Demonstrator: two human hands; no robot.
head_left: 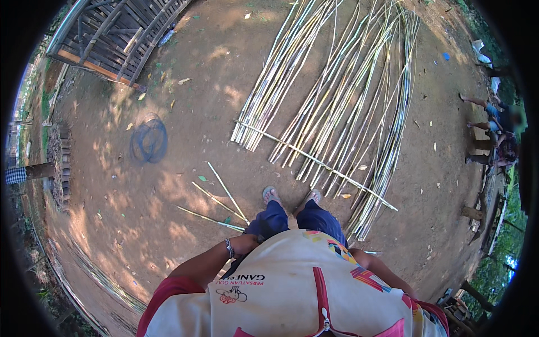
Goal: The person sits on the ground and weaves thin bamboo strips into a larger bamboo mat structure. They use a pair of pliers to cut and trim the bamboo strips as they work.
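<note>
While your bare left hand (243, 245) and right forearm (388, 273) are low in the frame, I cannot tell the fingers' state; long, pale-yellow cane poles (337, 123), upper centre-right, seem light and stiff: hold them mid-length.

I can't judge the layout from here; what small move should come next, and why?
Perhaps crouch and nudge the rightmost poles away from the feet: their near ends stick out farther past the cross pole than those of the leftmost poles. The left hand is beside the left leg, off the poles.
</note>
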